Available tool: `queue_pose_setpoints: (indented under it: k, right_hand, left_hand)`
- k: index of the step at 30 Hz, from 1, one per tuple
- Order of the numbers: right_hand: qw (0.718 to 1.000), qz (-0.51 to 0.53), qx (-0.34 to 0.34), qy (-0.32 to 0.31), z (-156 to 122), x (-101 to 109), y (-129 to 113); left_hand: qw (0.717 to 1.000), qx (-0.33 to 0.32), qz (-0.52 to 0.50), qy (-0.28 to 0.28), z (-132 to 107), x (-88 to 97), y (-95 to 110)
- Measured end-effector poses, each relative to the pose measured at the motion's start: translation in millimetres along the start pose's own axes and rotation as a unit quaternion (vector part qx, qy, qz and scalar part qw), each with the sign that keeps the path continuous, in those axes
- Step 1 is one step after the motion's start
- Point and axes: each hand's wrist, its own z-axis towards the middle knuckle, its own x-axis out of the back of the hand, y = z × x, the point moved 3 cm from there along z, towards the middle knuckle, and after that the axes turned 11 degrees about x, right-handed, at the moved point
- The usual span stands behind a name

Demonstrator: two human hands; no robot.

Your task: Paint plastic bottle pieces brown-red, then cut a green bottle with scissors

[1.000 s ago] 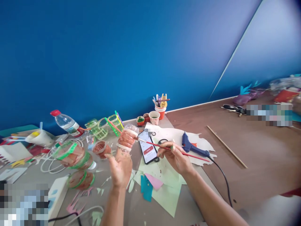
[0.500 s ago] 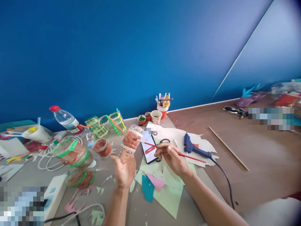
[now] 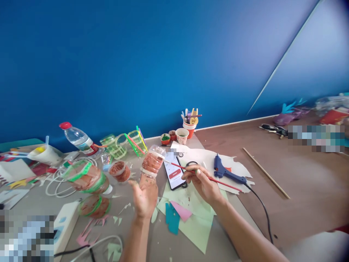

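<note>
My left hand (image 3: 145,198) has its fingers up inside a clear plastic bottle piece (image 3: 151,162) smeared with reddish-brown paint, its thumb sticking out to the left. Paint specks mark that hand. In a pinch, my right hand (image 3: 203,185) holds a thin red paintbrush (image 3: 227,185); its bristle tip is at the right side of the bottle piece, and I cannot tell whether they touch. Left of the bottle piece stands a cup of brown paint (image 3: 119,171). Beneath the brush lies a phone (image 3: 173,174) with its screen lit.
A blue glue gun (image 3: 227,172) with a black cord rests on white paper at right. Brown-painted containers (image 3: 94,206) with green bands, a water bottle (image 3: 79,140) and a power strip (image 3: 65,220) are at left. Paint cups (image 3: 182,136) stand near the wall; a wooden stick (image 3: 265,173) lies right.
The brush tip has shifted slightly right, from against the painted wall to the edge of the bottle piece. My left hand and the bottle piece have barely moved.
</note>
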Motion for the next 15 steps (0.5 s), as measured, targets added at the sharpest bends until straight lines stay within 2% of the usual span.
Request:
queue_pose_setpoints:
  k: [4,11,15]
  right_hand:
    - [1.0,-0.02,0.001,-0.012,0.2,-0.8,0.3]
    - [0.999,-0.03,-0.008,0.022,-0.1,4.3,-0.2]
    - [0.999,-0.028,-0.015,0.023,0.4,1.5,-0.5]
  left_hand:
    - [0.999,-0.028,0.034,-0.003,-0.5,-1.2,-5.4]
    - [0.996,-0.048,0.071,0.006,-1.1,-5.6,-3.4]
    - [0.989,-0.056,0.13,0.039,0.4,9.8,-10.2]
